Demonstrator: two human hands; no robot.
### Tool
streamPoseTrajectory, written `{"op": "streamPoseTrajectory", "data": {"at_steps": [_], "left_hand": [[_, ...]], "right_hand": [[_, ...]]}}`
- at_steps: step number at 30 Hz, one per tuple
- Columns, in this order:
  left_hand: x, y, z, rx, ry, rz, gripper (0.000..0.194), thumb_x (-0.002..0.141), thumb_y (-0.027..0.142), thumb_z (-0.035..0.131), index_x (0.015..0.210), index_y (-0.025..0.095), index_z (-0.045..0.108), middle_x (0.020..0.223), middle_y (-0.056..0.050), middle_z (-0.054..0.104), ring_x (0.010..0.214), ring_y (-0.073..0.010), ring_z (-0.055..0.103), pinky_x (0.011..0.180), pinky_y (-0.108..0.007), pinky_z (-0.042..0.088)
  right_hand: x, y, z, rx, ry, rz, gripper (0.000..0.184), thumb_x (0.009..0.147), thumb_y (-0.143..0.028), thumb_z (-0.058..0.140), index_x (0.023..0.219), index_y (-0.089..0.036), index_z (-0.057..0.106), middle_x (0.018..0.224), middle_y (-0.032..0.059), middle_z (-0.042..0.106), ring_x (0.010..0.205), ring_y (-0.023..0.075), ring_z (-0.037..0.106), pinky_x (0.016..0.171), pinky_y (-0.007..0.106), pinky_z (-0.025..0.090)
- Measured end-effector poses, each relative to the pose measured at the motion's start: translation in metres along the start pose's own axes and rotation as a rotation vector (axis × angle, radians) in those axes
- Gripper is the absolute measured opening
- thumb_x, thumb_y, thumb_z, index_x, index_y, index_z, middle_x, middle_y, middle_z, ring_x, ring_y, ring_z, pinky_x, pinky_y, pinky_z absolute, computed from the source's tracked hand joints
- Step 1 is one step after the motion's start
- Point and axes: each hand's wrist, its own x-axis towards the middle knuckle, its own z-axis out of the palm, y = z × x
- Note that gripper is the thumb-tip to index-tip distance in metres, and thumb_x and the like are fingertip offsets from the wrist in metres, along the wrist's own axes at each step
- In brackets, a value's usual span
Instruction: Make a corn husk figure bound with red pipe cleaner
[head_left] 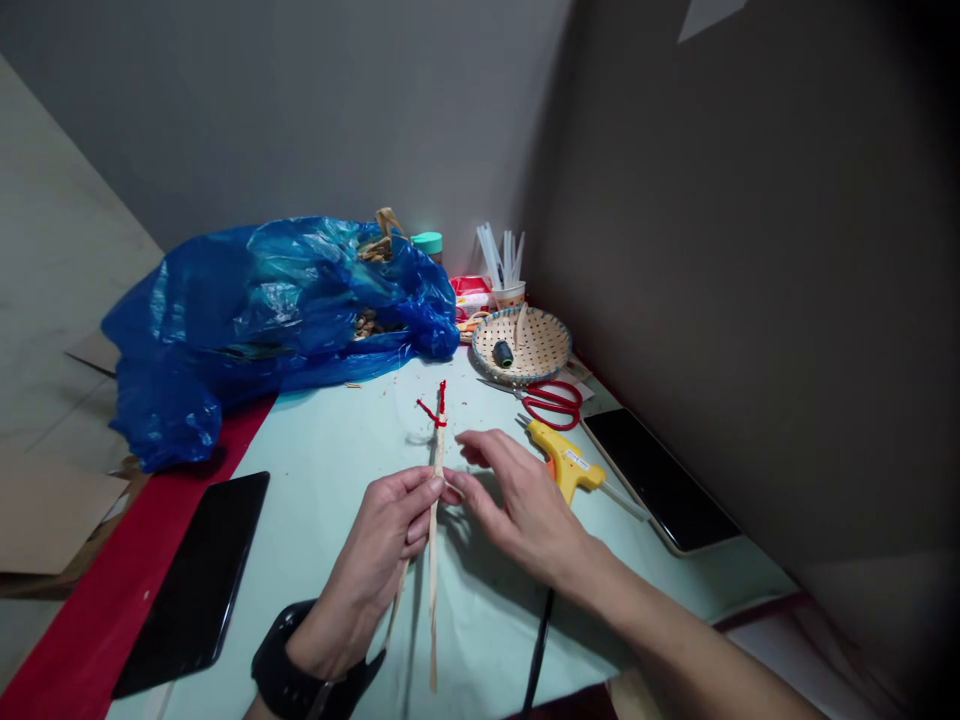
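Observation:
My left hand [397, 510] is closed around a thin stalk of pale dried plant strips [433, 560], possibly corn husk. The stalk stands nearly upright, its lower end hanging free. Fuzzy red wire [441, 420], like pipe cleaner, is bound around its top, with two short ends sticking up. On the right side of the stalk, the thumb of my right hand [517, 495] presses on a narrow pale strip [454, 488] coming off it. The forefinger of that hand is raised apart from the thumb; its other fingers are partly hidden. Another strip dangles below my left palm.
A blue plastic bag [285, 300] of dried husks lies at the back left. Right of my hands are a yellow glue gun [566, 460], red-handled scissors [551, 403] and a phone [660, 480]. A woven basket [544, 345] holds a thread spool [502, 353]. A black tablet [199, 580] lies left.

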Motion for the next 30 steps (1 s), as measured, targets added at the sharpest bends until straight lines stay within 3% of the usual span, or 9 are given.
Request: {"op": "streamPoseTrajectory", "data": {"at_steps": [2,5,7,13,17,20,25,30], "left_hand": [[-0.001,0.0,0.0,0.001,-0.018,0.004,0.024,0.076,0.034,0.07,0.08,0.011,0.065,0.062,0.004,0.049,0.044,-0.0012,0.017,0.04,-0.018,0.008],[-0.002,-0.002,0.0,0.017,-0.06,-0.004,0.024,0.08,0.035,0.065,0.077,0.011,0.062,0.055,0.007,0.04,0.043,-0.002,0.014,0.04,-0.018,0.007],[-0.002,-0.004,0.0,0.061,-0.068,-0.002,0.023,0.083,0.036,0.062,0.081,0.013,0.061,0.054,0.008,0.038,0.043,-0.0027,0.015,0.041,-0.018,0.009],[-0.005,0.0,-0.001,0.444,0.005,0.121,0.026,0.083,0.033,0.059,0.104,0.019,0.055,0.069,0.002,0.064,0.046,-0.0074,0.036,0.047,-0.021,0.026],[-0.009,0.011,-0.007,0.842,0.094,0.257,0.016,0.086,0.033,0.053,0.084,0.02,0.061,0.068,0.0,0.068,0.058,-0.0136,0.051,0.056,-0.024,0.033],[-0.013,0.017,-0.008,0.944,0.121,0.291,0.023,0.088,0.035,0.052,0.075,0.02,0.063,0.065,0.0,0.068,0.053,-0.0129,0.048,0.053,-0.024,0.031],[-0.017,0.013,0.0,0.907,-0.033,0.318,0.022,0.087,0.031,0.053,0.075,0.019,0.067,0.061,-0.001,0.067,0.051,-0.0134,0.051,0.051,-0.023,0.032],[-0.017,0.007,0.005,1.117,-0.115,0.406,0.021,0.084,0.024,0.055,0.071,0.02,0.07,0.058,-0.001,0.065,0.049,-0.0131,0.051,0.055,-0.024,0.032]], "right_hand": [[0.007,0.003,-0.001,0.156,-0.137,0.105,0.024,0.098,-0.035,0.041,0.109,-0.019,0.054,0.094,0.0051,0.064,0.084,0.0155,0.059,0.075,0.027,0.041],[0.012,0.01,0.006,0.356,-0.321,0.17,0.034,0.101,-0.038,0.032,0.083,-0.019,0.053,0.073,-0.0013,0.057,0.063,0.0102,0.051,0.064,0.023,0.037],[0.012,0.015,0.013,0.421,-0.305,0.194,0.036,0.1,-0.038,0.035,0.074,-0.018,0.05,0.069,-0.0025,0.054,0.059,0.0089,0.046,0.06,0.023,0.034],[0.007,0.024,0.018,0.533,-0.29,0.266,0.024,0.095,-0.035,0.045,0.086,-0.017,0.059,0.065,-0.0031,0.057,0.055,0.0087,0.04,0.054,0.023,0.03],[0.007,0.019,0.014,0.368,-0.2,0.283,0.022,0.09,-0.033,0.052,0.079,-0.016,0.06,0.06,-0.0044,0.05,0.057,0.009,0.041,0.055,0.022,0.029],[0.008,0.014,0.011,0.256,-0.166,0.259,0.02,0.09,-0.029,0.053,0.077,-0.016,0.061,0.056,-0.0052,0.051,0.055,0.0086,0.042,0.054,0.022,0.029],[0.005,0.015,0.009,0.427,-0.233,0.305,0.023,0.092,-0.028,0.049,0.082,-0.016,0.065,0.064,-0.0023,0.064,0.049,0.0076,0.052,0.055,0.02,0.037],[0.005,0.019,0.008,0.635,-0.318,0.355,0.025,0.091,-0.03,0.05,0.081,-0.014,0.066,0.052,-0.0047,0.052,0.048,0.0077,0.047,0.053,0.02,0.036]]}}
